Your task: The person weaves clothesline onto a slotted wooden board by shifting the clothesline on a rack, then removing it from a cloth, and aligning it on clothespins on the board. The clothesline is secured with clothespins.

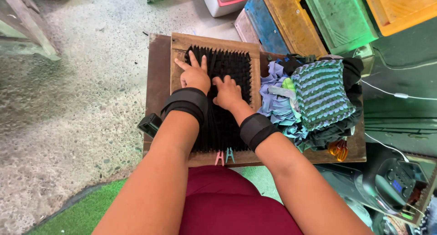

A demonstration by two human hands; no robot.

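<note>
Your left hand (195, 75) and right hand (226, 93) press on the black strips (223, 121) stretched over the wooden loom frame (178, 57) on the desk (157, 71), fingers spread, gripping nothing, probably to keep the rows even.

A square wooden weaving loom frame (177, 62) lies flat on a small dark wooden tabletop (157, 66), its worn brown border lined with rows of pegs. Black fabric strips (232, 69) are stretched tightly side by side across it, covering the whole inner field from the far edge to the near one. Two small clothespins, one pink (219, 158) and one light blue (230, 155), sit clipped at the near edge of the frame.
</note>
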